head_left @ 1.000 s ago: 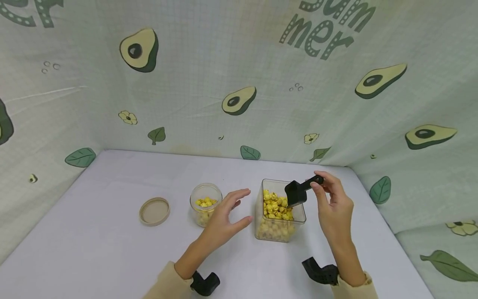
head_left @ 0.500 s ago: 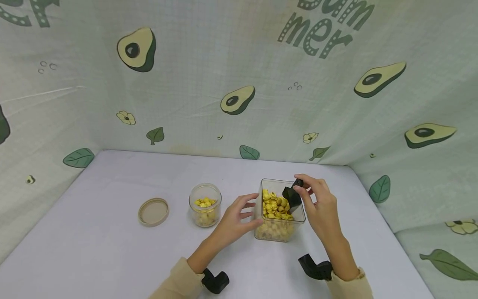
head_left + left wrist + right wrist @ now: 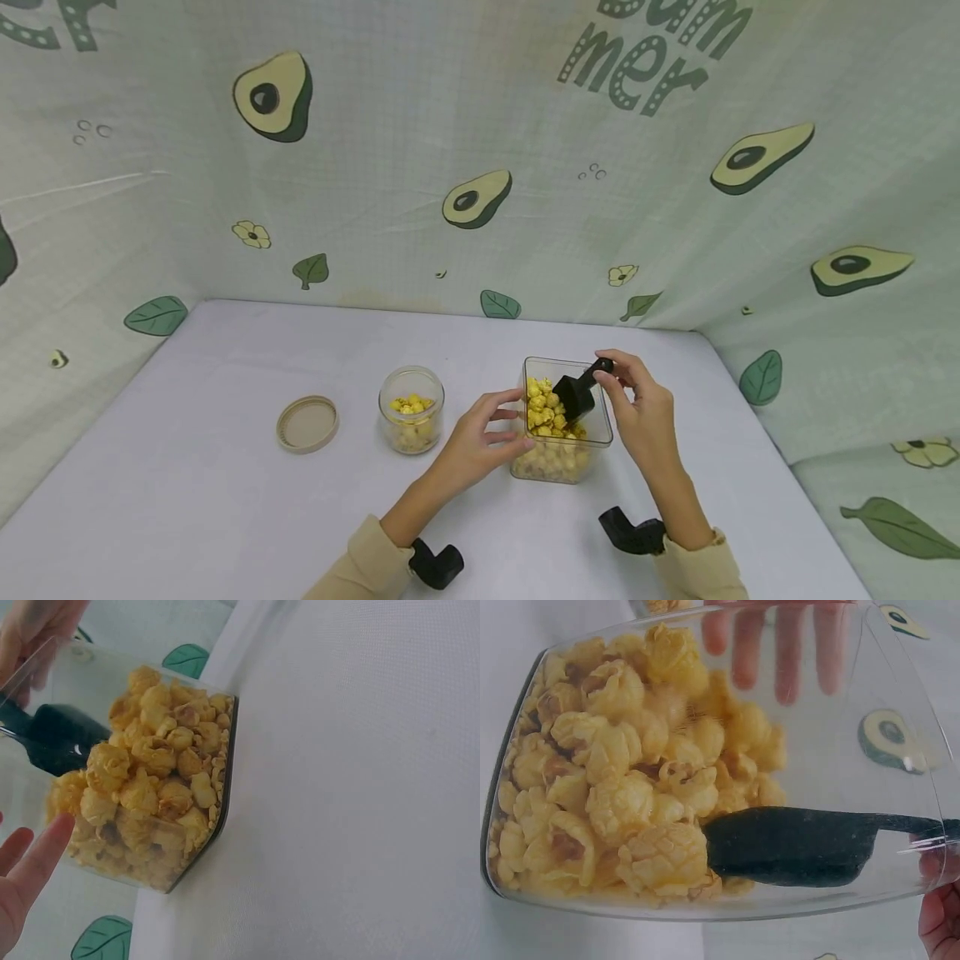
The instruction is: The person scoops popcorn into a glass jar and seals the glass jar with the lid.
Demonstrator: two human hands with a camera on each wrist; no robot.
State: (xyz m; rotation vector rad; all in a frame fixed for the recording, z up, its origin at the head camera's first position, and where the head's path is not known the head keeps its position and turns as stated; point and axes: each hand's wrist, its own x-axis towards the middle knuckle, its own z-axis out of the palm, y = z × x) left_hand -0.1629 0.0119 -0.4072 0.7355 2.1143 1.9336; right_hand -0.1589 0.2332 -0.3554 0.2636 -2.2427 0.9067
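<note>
A clear square-mouthed container (image 3: pixel 585 444) stands on the table, partly filled with yellow popcorn (image 3: pixel 546 406). By the handle, my right hand (image 3: pixel 643 410) pinches a small black scoop (image 3: pixel 576 398) between thumb and fingers. The bowl of the scoop sits inside the container, against the popcorn, as the right wrist view shows through the clear wall. My left hand (image 3: pixel 476 437) rests its fairly straight, spread fingers against the container's left side, with the thumb near the front corner. Those fingers (image 3: pixel 787 664) show through the wall in the right wrist view.
To the left of the container stands a round clear jar (image 3: pixel 397 429) without its cover, some popcorn inside. A round beige lid (image 3: pixel 307 425) lies farther left on the white table (image 3: pixel 187 467). Printed cloth (image 3: pixel 375 167) hangs behind and at both sides.
The right hand has moved left and lowered the scoop into the container's popcorn, its bowl shifting left. My left hand has come right, from beside the jar to the container's side.
</note>
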